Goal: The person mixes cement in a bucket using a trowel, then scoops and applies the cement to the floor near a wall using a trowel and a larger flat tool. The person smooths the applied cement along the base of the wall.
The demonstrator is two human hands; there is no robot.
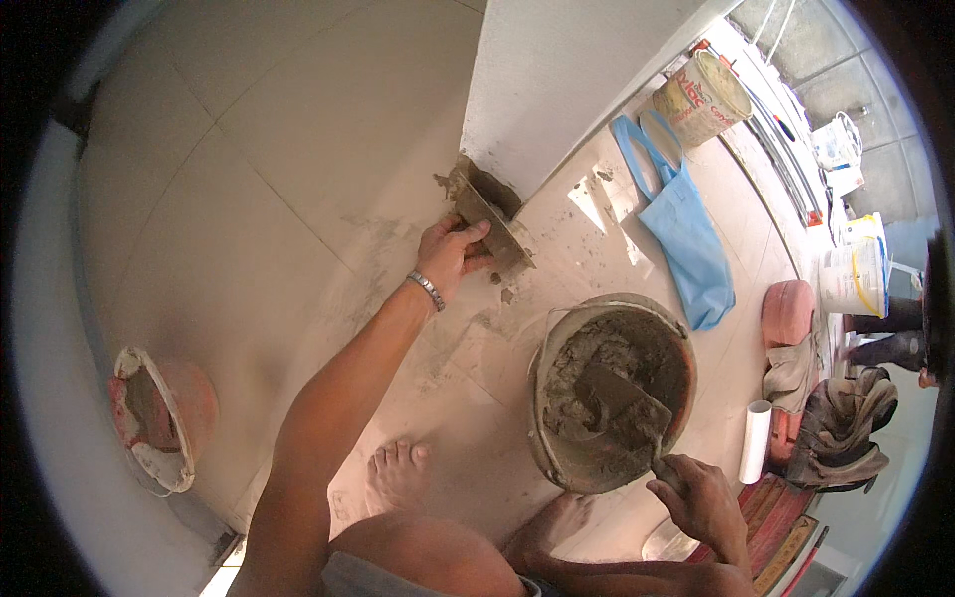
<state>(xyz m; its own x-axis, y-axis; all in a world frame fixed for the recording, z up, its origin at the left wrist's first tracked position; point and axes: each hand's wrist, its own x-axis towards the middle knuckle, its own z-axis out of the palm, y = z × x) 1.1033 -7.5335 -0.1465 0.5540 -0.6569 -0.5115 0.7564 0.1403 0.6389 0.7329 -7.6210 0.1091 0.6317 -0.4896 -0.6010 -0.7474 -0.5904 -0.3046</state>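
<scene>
My left hand (448, 257) grips a thin, mortar-smeared flat plate (509, 245) by its edge. The plate is tilted at the foot of a white wall corner (542, 109), beside a dark hollow (493, 191) at its base. Crumbs of mortar lie on the tiles around it. In my right hand (704, 502) is the handle of a trowel (631, 394). Its blade rests in grey wet mortar (577, 360) inside a round bucket (682, 343). The bucket stands on the floor in front of my feet.
A light blue cloth bag (686, 244) lies right of the wall, near a stained bucket (704, 99). At the left stands a reddish bucket (194, 408). On the right are a white tube (755, 442), a dark bag (841, 433) and a white bucket (853, 279).
</scene>
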